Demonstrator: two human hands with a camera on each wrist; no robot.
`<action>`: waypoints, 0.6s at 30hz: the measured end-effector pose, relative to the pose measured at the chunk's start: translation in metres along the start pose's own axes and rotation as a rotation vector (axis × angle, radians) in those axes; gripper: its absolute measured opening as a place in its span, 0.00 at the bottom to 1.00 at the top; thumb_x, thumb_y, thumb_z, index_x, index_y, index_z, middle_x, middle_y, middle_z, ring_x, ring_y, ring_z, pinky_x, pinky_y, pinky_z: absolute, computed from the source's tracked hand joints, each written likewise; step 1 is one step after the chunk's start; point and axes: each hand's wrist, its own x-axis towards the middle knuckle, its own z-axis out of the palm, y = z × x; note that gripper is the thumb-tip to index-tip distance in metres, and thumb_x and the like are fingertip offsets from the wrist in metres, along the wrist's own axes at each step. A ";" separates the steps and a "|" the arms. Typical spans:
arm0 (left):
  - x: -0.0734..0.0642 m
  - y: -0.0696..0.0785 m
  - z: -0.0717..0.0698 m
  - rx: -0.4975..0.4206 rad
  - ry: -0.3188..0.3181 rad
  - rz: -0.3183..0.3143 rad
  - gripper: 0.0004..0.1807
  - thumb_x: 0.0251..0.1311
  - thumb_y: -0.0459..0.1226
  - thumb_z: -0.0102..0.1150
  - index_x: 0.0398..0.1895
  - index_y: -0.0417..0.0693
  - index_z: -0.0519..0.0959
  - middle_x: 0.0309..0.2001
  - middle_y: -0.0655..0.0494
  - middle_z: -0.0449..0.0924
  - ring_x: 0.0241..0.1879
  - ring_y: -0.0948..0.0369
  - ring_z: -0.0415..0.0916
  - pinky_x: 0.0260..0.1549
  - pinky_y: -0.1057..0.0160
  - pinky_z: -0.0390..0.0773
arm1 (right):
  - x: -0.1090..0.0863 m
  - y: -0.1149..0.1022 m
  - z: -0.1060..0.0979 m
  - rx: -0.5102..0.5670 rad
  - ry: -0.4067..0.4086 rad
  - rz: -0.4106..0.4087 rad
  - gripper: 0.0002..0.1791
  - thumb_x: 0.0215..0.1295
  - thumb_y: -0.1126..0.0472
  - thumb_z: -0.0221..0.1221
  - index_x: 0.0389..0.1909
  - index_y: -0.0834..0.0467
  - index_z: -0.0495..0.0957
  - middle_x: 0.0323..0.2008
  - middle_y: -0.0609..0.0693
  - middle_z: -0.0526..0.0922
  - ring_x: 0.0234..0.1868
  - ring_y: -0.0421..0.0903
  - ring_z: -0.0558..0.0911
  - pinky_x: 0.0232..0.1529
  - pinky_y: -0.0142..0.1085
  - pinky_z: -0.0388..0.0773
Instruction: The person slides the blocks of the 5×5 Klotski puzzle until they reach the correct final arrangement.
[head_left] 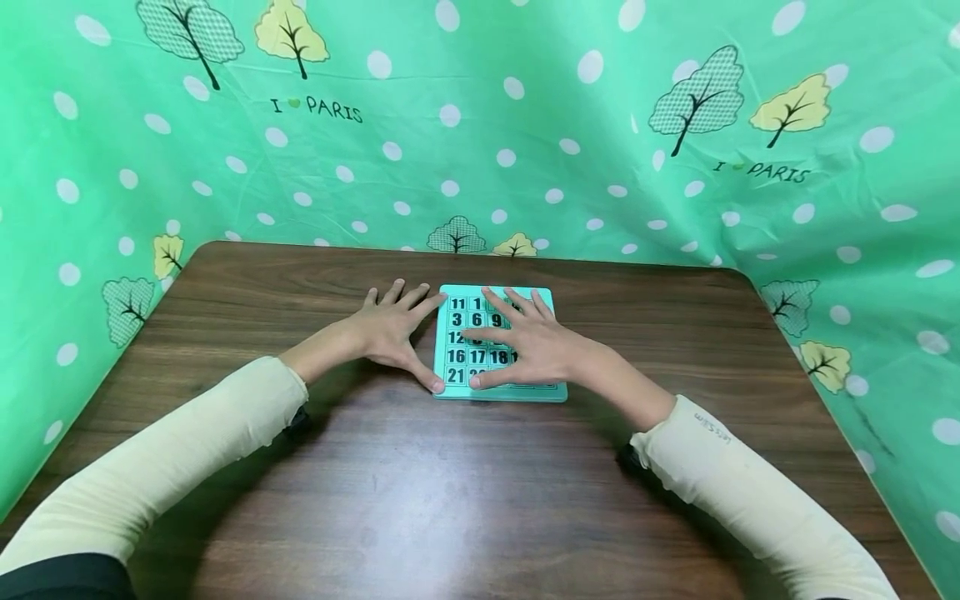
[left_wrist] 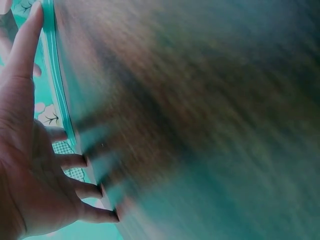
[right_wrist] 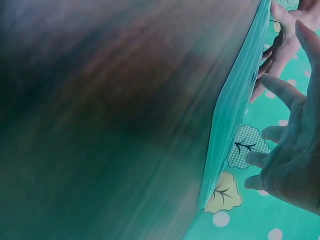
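A turquoise number puzzle board (head_left: pixel 457 320) with rows of black numerals lies flat on the table. My left hand (head_left: pixel 390 330) is at its left side with fingers spread, the thumb tip at the near left corner and the index fingertip by the far left corner. Over the board, my right hand (head_left: pixel 542 343) spreads straight fingers and covers many of the right-hand numerals. In the right wrist view that hand (right_wrist: pixel 295 160) hovers above the board's face, its fingertips apart from the thin turquoise edge (right_wrist: pixel 230 115). The left wrist view shows the left thumb (left_wrist: pixel 27 45) against the board's edge.
A dark wood-grain table (head_left: pixel 420 492) carries the board near its far edge. Behind and at both sides hangs a green cloth (head_left: pixel 480 108) with white dots and printed trees. Cream sleeves (head_left: pixel 202 425) cover both forearms.
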 end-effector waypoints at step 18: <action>0.001 0.000 0.000 0.026 -0.008 0.006 0.88 0.38 0.86 0.74 0.96 0.71 0.33 0.96 0.46 0.32 0.93 0.32 0.27 0.83 0.16 0.38 | -0.057 0.049 -0.015 -0.001 0.081 0.109 0.36 0.69 0.23 0.68 0.71 0.37 0.88 0.94 0.58 0.47 0.94 0.71 0.42 0.87 0.77 0.29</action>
